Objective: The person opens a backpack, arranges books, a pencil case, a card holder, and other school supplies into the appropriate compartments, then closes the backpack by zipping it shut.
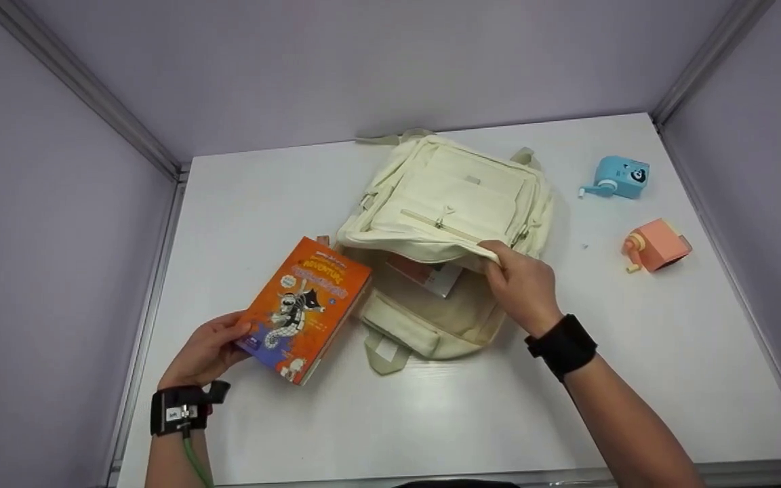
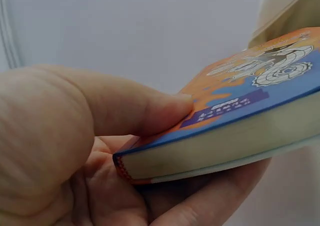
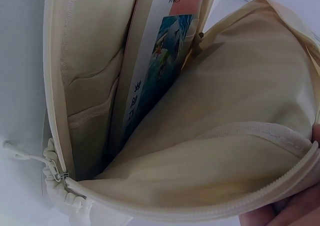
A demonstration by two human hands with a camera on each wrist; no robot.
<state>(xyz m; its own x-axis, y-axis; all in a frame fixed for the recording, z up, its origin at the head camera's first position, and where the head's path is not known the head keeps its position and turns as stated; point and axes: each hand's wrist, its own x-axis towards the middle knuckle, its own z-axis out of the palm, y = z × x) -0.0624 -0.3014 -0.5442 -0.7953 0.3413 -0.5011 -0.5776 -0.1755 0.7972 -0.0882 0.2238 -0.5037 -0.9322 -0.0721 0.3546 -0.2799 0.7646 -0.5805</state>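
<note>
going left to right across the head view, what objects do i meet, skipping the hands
Orange book → cream backpack → blue box with a crank → coral box with a crank

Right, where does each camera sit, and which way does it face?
Head: on the head, facing forward and down at the bag; forearms, left hand and right hand show.
Left wrist: on that wrist, facing the book; thumb and fingers show.
Right wrist: on that wrist, facing into the bag; some fingers show.
Head and left wrist share the book.

The backpack (image 1: 462,190) partly hides the inner book (image 1: 432,276).
</note>
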